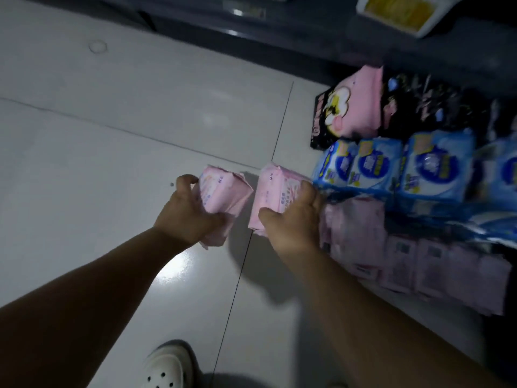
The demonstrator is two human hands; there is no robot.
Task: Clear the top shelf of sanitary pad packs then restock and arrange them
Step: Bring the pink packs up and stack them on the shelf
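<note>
My left hand [187,214] grips a pink pad pack [223,191], held above the white tiled floor. My right hand [293,219] grips a second pink pad pack [272,191] just to the right of the first, close to the packs lying on the floor. A narrow gap separates the two held packs. Rows of packs lie at the right: pale pink packs [391,247], blue packs [391,169] and black-and-pink packs [377,107]. The shelf itself is not in view.
White floor tiles [112,135] fill the left and centre. A dark unit base [251,37] runs along the top, with a yellow-and-white package [397,12] at the upper right. My white perforated shoe [167,365] shows at the bottom.
</note>
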